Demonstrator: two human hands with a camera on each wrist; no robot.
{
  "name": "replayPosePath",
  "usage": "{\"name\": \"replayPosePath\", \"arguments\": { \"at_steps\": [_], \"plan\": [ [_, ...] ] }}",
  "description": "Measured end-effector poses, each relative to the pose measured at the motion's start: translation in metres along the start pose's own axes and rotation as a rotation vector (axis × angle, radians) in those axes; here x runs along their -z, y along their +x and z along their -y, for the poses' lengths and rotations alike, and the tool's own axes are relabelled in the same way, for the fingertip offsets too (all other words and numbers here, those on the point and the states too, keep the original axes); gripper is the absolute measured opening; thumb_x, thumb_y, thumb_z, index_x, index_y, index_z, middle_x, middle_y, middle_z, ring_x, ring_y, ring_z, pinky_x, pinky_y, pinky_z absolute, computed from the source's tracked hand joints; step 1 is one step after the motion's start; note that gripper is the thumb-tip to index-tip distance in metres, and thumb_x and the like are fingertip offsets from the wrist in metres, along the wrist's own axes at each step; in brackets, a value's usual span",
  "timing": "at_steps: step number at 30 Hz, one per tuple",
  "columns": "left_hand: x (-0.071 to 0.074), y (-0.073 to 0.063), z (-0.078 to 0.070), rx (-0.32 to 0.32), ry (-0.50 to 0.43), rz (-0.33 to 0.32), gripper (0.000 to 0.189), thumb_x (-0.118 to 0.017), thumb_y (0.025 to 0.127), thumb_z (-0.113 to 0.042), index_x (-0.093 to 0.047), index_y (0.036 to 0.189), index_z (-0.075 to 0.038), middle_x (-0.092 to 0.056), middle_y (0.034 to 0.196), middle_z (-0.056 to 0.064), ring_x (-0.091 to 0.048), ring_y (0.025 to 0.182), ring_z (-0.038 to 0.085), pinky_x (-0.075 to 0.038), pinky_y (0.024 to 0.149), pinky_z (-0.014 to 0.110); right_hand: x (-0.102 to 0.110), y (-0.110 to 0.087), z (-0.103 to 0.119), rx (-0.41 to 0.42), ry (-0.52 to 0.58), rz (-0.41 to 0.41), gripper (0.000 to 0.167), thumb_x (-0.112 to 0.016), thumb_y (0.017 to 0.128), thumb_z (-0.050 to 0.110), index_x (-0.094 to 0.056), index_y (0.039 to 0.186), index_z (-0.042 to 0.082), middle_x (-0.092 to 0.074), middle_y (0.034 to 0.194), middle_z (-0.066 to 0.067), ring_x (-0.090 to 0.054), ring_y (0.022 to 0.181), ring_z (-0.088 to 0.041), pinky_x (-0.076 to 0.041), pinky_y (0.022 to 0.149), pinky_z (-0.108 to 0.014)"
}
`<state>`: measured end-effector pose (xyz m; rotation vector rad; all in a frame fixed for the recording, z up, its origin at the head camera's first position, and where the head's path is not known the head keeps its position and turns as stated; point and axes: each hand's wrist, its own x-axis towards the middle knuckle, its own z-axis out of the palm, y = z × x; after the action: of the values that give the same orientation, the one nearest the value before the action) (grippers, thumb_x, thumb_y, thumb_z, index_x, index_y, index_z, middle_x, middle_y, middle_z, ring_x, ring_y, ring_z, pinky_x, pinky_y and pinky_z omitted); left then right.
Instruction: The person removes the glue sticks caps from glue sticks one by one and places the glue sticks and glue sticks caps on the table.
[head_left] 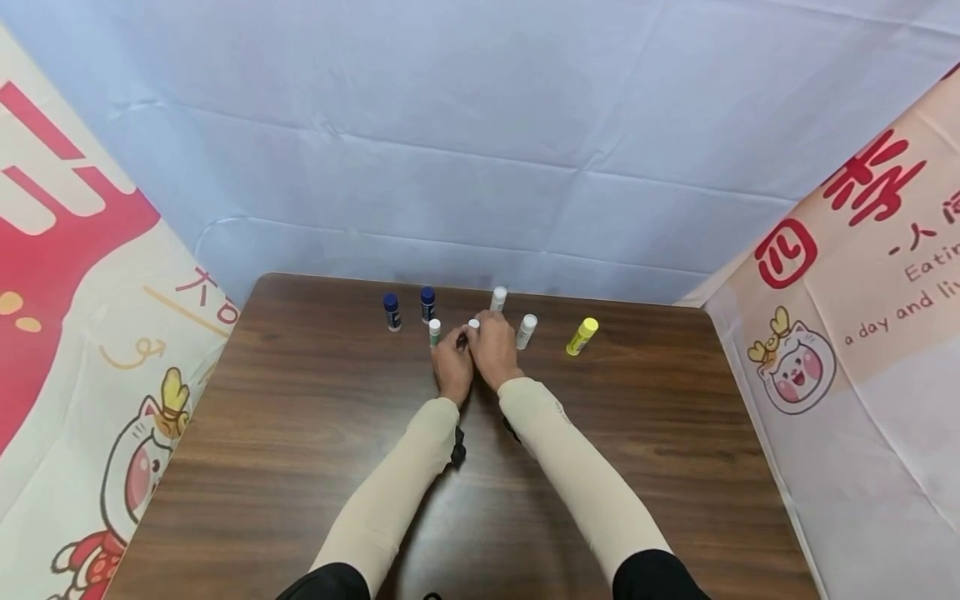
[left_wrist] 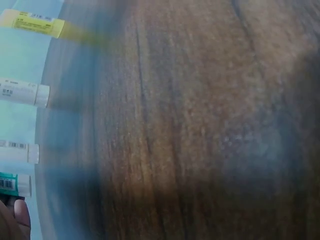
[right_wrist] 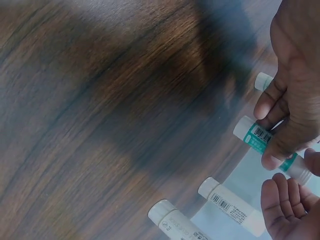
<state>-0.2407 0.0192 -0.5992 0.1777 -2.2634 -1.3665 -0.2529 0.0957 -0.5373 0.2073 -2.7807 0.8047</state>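
Both hands meet near the back of the table around a green-labelled glue stick [right_wrist: 255,139]. My left hand [head_left: 452,364] grips its body between thumb and fingers, and a white end sticks out. At the stick's other end my right hand [head_left: 494,347] holds on, its thumb at the pale end and several fingertips curled beside it in the right wrist view. A second green glue stick [head_left: 434,331] stands just left of the left hand. Two white glue sticks stand beyond the right hand, one behind [head_left: 498,298] and one to its right [head_left: 527,332].
Two blue-capped bottles [head_left: 392,313] [head_left: 428,305] stand at the back left. On the right stands a yellow glue stick [head_left: 582,337]. The brown wooden table [head_left: 660,467] ends at a pale blue cloth [head_left: 465,167], with printed cloths on both sides.
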Motion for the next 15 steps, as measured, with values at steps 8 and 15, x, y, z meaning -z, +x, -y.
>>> {"name": "replayPosePath", "arguments": {
  "at_steps": [8, 15],
  "plan": [
    [0.0016, 0.0018, -0.0004, -0.035, -0.011, 0.007, 0.018, -0.067, 0.083, 0.003, -0.075, 0.099, -0.003, -0.073, 0.093, 0.011, -0.07, 0.084, 0.024, -0.054, 0.075, 0.038, 0.0038, -0.0014, 0.0041, 0.063, 0.002, 0.035, 0.015, -0.062, 0.093, 0.005, -0.067, 0.104, -0.003, -0.059, 0.097, -0.016, -0.063, 0.083, -0.031, -0.052, 0.075, -0.04],
    [0.0028, 0.0037, 0.0034, -0.026, -0.013, 0.02, 0.02, -0.066, 0.083, 0.004, -0.074, 0.101, -0.001, -0.073, 0.092, 0.012, -0.068, 0.081, 0.025, -0.053, 0.074, 0.04, 0.0037, -0.0003, 0.0045, 0.089, 0.025, 0.077, 0.024, -0.061, 0.094, 0.007, -0.065, 0.117, -0.001, -0.059, 0.105, -0.016, -0.061, 0.093, -0.029, -0.05, 0.084, -0.038]
  ]
}}
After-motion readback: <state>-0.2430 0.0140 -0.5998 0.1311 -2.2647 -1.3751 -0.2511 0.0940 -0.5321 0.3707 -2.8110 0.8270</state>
